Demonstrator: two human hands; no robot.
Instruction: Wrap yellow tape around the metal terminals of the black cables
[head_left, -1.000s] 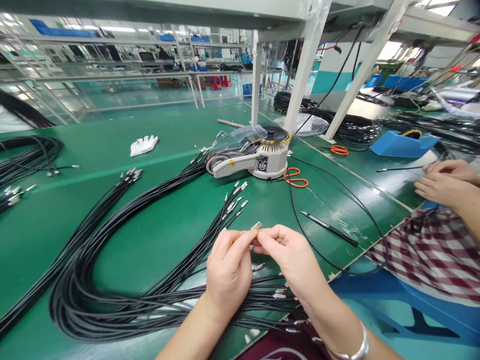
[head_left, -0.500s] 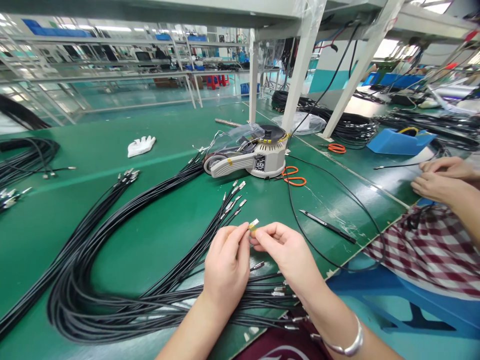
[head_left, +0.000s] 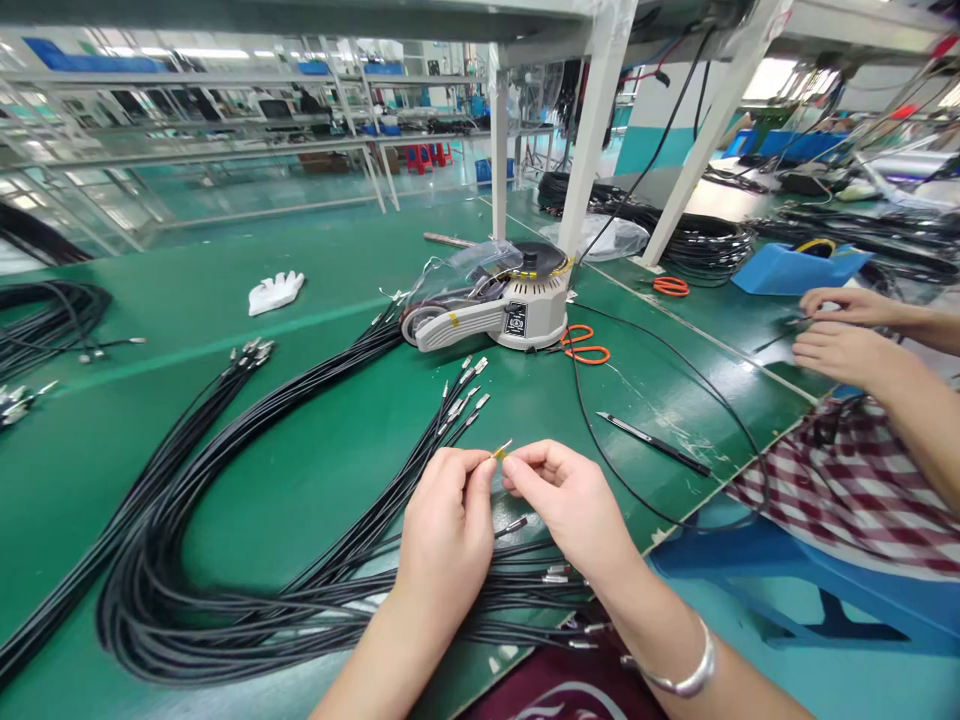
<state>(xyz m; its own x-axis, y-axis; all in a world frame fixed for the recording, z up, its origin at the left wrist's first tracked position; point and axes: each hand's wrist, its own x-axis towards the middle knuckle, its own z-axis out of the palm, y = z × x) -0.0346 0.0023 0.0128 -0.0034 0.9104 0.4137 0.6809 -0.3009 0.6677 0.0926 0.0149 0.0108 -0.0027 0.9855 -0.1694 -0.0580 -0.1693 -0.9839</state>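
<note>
Just above the green table, my left hand [head_left: 450,520] is closed in a pinch on a cable's small metal connector [head_left: 508,445]. A bit of yellow tape [head_left: 500,454] lies around or against this connector, with the thumb and forefinger of my right hand [head_left: 566,505] closed at its edge. Whether the tape goes fully round cannot be seen. Under and beside both hands runs a large looped bundle of black cables [head_left: 142,590] with silver connector ends [head_left: 472,370]. A round tape dispenser [head_left: 529,315] with yellow tape stands beyond my hands.
Orange-handled scissors [head_left: 589,352] lie by the dispenser, a utility knife [head_left: 656,443] nearer the table edge. A white glove [head_left: 275,293] rests at the back left. At right, a co-worker's hands [head_left: 847,340] work near a blue tape holder [head_left: 799,270]. White posts [head_left: 596,130] rise behind.
The connector has turned between my fingers and now shows its narrow side. My hands stay close together in nearly the same spot. The co-worker's hands have moved left.
</note>
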